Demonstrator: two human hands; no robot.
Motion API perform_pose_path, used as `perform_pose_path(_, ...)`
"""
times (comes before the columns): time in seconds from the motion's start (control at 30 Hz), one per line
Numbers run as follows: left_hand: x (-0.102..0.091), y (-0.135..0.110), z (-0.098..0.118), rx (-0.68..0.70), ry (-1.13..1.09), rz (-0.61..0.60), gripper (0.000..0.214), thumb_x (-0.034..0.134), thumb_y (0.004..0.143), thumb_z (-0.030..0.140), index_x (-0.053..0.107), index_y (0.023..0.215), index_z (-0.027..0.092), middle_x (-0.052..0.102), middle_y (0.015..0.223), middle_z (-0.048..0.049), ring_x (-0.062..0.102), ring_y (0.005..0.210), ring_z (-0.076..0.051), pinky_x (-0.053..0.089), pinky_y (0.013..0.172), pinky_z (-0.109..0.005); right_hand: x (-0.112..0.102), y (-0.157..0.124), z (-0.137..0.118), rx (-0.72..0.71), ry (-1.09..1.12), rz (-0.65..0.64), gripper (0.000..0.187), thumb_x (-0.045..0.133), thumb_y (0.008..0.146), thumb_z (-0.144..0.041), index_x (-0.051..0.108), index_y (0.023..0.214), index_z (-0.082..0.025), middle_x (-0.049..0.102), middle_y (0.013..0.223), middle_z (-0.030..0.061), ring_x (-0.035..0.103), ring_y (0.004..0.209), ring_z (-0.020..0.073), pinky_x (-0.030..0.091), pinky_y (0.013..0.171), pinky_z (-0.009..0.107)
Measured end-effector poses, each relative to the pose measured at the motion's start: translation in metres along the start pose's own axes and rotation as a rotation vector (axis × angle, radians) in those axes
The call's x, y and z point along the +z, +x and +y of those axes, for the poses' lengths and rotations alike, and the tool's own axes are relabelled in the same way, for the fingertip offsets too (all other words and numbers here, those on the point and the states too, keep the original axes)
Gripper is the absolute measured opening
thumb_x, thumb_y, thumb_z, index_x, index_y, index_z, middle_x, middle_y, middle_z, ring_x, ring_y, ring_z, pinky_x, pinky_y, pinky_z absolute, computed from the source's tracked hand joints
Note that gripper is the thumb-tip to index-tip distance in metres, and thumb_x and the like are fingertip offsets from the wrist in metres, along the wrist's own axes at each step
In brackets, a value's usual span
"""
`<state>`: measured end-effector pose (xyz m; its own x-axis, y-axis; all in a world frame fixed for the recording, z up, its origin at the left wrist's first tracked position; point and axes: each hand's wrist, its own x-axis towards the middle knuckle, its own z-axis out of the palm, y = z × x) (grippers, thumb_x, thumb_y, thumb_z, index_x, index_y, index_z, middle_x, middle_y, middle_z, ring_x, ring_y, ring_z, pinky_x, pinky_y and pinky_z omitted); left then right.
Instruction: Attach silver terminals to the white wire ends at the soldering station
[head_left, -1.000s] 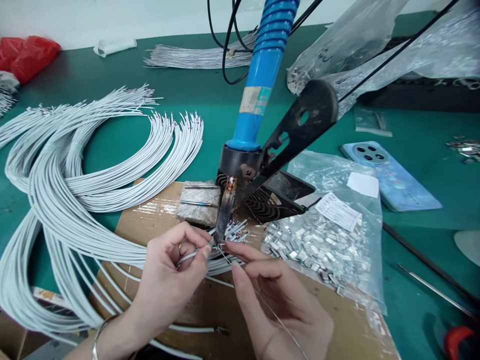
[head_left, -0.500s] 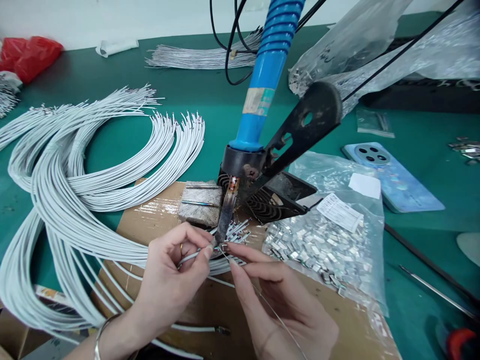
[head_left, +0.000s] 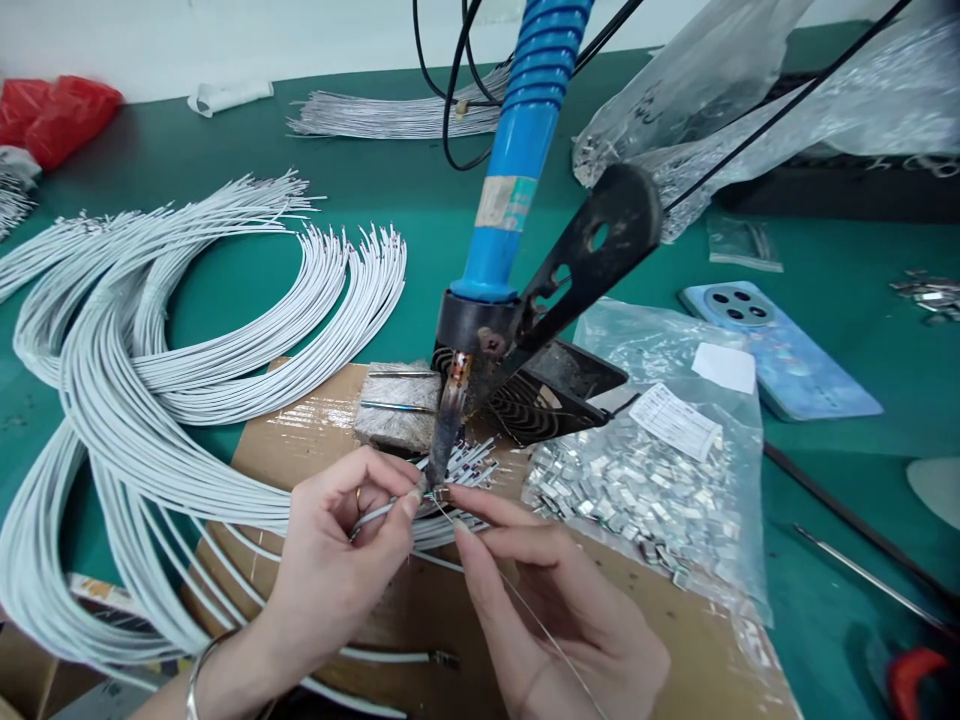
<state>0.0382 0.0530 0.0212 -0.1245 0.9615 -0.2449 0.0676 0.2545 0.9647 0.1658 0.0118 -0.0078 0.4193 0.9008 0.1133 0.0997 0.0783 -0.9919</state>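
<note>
My left hand (head_left: pixel 345 570) pinches a white cable (head_left: pixel 375 514) close to its end, thumb against forefinger. At that end sits a small metal connector (head_left: pixel 442 494), directly under the dark tip of a blue soldering iron (head_left: pixel 489 245). My right hand (head_left: pixel 555 600) grips a thin solder wire (head_left: pixel 551 640) between thumb and fingers, and its forefinger reaches to the connector. The wire runs up to the joint below the tip. Fingers partly hide the cable end, so the exact contact there cannot be made out.
Bundles of white cables (head_left: pixel 172 450) curve across the left. Behind the tip are a grey cleaning pad (head_left: pixel 397 420) and the black iron stand (head_left: pixel 592 270). To the right lie a plastic bag of metal connectors (head_left: pixel 637 490), a phone (head_left: pixel 810 365) and a screwdriver (head_left: pixel 862 570). Cardboard (head_left: pixel 300 400) covers the green table.
The whole view has shifted slightly, and the iron appears a little further left. Both hands keep the same grip at the joint.
</note>
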Motion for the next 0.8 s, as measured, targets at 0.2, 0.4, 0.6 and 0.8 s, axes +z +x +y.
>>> perform_pose_path(0.2,-0.002,0.001,-0.002,0.023,0.004,-0.041,0.014,0.079,0.076,0.014,0.070,0.068,0.019,0.076,0.080,-0.0036,0.052,0.053,-0.010,0.035,0.046,-0.021,-0.001,0.000,0.002,-0.060,-0.039,-0.007,0.018,0.078,0.088,-0.011,0.074,0.076,-0.023,0.088,0.098,0.0044,0.083,0.080,0.0177,0.064,0.077,0.024)
perform_pose_path(0.4,0.001,0.000,0.000,-0.045,-0.038,0.002,0.014,0.080,0.074,0.013,0.069,0.067,0.017,0.074,0.079,-0.0011,0.051,0.054,-0.007,0.037,0.051,-0.018,-0.003,0.001,0.006,-0.018,-0.009,-0.054,0.018,0.078,0.089,-0.013,0.073,0.077,-0.024,0.088,0.103,0.0011,0.084,0.083,0.0148,0.063,0.078,0.019)
perform_pose_path(0.6,0.001,0.000,-0.003,-0.013,-0.019,-0.032,0.013,0.079,0.076,0.011,0.069,0.069,0.016,0.073,0.079,0.0003,0.050,0.053,-0.005,0.037,0.050,-0.016,-0.006,0.001,0.011,-0.028,-0.007,-0.096,0.019,0.077,0.090,-0.009,0.072,0.081,-0.024,0.087,0.108,0.0012,0.084,0.090,0.0148,0.064,0.082,0.019)
perform_pose_path(0.8,-0.001,0.003,-0.006,0.064,0.012,-0.051,0.012,0.076,0.079,0.010,0.071,0.071,0.017,0.077,0.083,-0.0014,0.061,0.059,-0.008,0.042,0.051,-0.014,-0.003,0.000,0.011,-0.012,0.041,-0.043,0.017,0.079,0.089,-0.011,0.075,0.080,-0.025,0.087,0.105,0.0011,0.084,0.087,0.0146,0.065,0.082,0.020)
